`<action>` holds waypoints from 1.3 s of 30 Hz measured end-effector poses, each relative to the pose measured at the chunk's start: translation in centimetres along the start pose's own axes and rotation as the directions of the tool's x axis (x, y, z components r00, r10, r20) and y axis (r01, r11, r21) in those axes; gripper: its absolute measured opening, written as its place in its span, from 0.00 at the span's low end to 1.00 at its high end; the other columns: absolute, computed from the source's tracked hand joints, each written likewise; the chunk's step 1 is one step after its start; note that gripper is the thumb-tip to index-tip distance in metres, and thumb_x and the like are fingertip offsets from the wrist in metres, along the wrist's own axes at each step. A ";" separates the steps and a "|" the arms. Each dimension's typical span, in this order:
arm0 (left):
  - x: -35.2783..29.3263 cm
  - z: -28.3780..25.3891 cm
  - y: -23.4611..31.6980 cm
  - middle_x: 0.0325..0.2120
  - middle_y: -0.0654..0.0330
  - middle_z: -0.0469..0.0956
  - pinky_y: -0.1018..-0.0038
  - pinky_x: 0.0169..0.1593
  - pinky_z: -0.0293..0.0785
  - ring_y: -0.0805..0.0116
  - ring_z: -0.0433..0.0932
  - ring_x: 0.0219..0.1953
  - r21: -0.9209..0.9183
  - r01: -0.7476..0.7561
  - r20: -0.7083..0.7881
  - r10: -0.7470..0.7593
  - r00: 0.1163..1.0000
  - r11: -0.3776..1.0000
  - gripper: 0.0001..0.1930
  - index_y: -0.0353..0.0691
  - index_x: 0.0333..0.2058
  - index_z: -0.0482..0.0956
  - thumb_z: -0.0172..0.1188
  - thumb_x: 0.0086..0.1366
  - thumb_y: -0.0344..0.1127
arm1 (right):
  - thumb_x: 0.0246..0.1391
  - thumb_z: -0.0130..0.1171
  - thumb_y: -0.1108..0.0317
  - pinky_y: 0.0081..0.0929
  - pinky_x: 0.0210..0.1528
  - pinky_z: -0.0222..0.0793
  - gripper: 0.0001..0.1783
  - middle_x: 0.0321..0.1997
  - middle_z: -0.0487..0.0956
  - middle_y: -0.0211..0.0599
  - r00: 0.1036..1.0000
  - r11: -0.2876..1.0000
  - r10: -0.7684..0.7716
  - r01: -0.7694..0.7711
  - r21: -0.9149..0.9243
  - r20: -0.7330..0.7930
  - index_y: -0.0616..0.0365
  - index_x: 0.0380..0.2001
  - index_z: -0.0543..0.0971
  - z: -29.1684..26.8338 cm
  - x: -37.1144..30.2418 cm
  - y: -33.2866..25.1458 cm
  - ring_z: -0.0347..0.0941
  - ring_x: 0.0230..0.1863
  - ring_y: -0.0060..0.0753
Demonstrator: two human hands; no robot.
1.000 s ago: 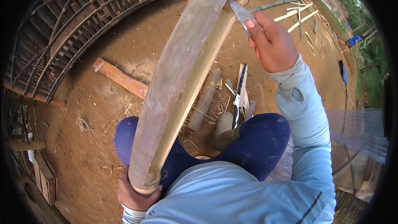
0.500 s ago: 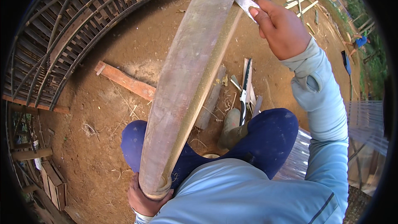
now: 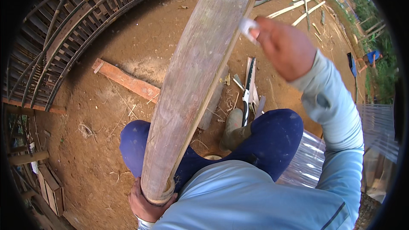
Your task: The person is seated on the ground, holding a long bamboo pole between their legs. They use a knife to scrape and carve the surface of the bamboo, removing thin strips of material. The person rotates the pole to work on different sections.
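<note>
holding the low end of the bamboo (image 3: 191, 72), the left hand (image 3: 142, 203) curls around it in the head view. the bamboo slants up past the left knee (image 3: 133, 142) to the top of the view. the right hand (image 3: 289, 47) pinches a blade (image 3: 248, 30) by the long cut edge; blur hides if they touch. the long side looks cut open, so that part seems done, with a ring (image 3: 164, 195) at the low end. how much edge is left to work, i cannot tell. a saw (image 3: 246, 102) sits by the boot (image 3: 233, 127), in neither hand.
</note>
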State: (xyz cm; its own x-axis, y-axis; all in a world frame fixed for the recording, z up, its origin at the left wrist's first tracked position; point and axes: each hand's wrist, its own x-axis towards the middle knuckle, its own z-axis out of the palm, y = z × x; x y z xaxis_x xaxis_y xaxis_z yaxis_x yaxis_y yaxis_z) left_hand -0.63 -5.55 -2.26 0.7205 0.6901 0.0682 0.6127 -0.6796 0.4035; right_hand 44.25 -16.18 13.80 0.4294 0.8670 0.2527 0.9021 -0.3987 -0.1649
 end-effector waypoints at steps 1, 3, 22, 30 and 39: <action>-0.3 -0.1 0.0 0.57 0.39 0.72 0.51 0.60 0.71 0.39 0.74 0.57 0.008 0.032 0.022 -0.032 0.999 0.999 0.67 0.28 0.65 0.62 0.86 0.30 0.59 | 0.71 0.47 0.59 0.49 0.37 0.70 0.15 0.27 0.74 0.56 0.997 0.999 -0.023 0.019 0.049 0.072 0.61 0.39 0.74 0.5 -0.8 -1.3 0.74 0.33 0.64; -0.6 -0.1 -0.1 0.59 0.38 0.70 0.50 0.63 0.69 0.38 0.72 0.61 -0.004 0.069 0.051 -0.069 0.996 0.998 0.68 0.28 0.66 0.60 0.87 0.29 0.57 | 0.72 0.46 0.60 0.49 0.37 0.68 0.14 0.28 0.73 0.56 0.990 0.994 -0.063 0.051 0.093 0.127 0.60 0.40 0.74 0.9 -1.2 -1.9 0.73 0.33 0.63; 0.4 -1.4 1.5 0.54 0.40 0.74 0.50 0.59 0.71 0.40 0.76 0.54 -0.075 -0.004 0.025 0.006 1.000 0.997 0.60 0.28 0.64 0.63 0.84 0.36 0.51 | 0.69 0.48 0.65 0.54 0.36 0.69 0.12 0.26 0.76 0.60 0.999 0.998 -0.028 0.027 0.052 0.027 0.63 0.37 0.73 0.7 -1.7 -1.7 0.74 0.32 0.68; 0.3 -0.8 0.8 0.57 0.40 0.72 0.52 0.61 0.72 0.42 0.75 0.57 -0.241 0.011 0.035 -0.002 0.999 0.971 0.60 0.32 0.65 0.62 0.86 0.34 0.46 | 0.69 0.49 0.62 0.55 0.36 0.68 0.14 0.27 0.76 0.58 0.996 0.998 0.035 -0.030 0.057 -0.086 0.64 0.35 0.73 1.2 -0.9 -0.8 0.74 0.33 0.67; -0.3 -0.6 0.5 0.56 0.41 0.73 0.53 0.61 0.72 0.43 0.75 0.58 -0.233 0.043 0.043 -0.034 0.998 0.972 0.60 0.34 0.65 0.62 0.87 0.34 0.46 | 0.70 0.49 0.62 0.55 0.38 0.69 0.14 0.28 0.75 0.58 0.992 0.988 0.067 -0.050 0.147 -0.109 0.62 0.36 0.75 1.6 -0.1 -0.5 0.73 0.34 0.68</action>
State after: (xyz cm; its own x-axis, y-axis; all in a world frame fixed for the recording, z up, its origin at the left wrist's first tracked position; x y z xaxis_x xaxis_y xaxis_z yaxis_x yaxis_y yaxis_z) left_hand -0.75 -5.95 -1.57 0.7125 0.7015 0.0152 0.5508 -0.5725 0.6073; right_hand 43.69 -15.56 12.38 0.4908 0.8008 0.3433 0.8632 -0.3934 -0.3163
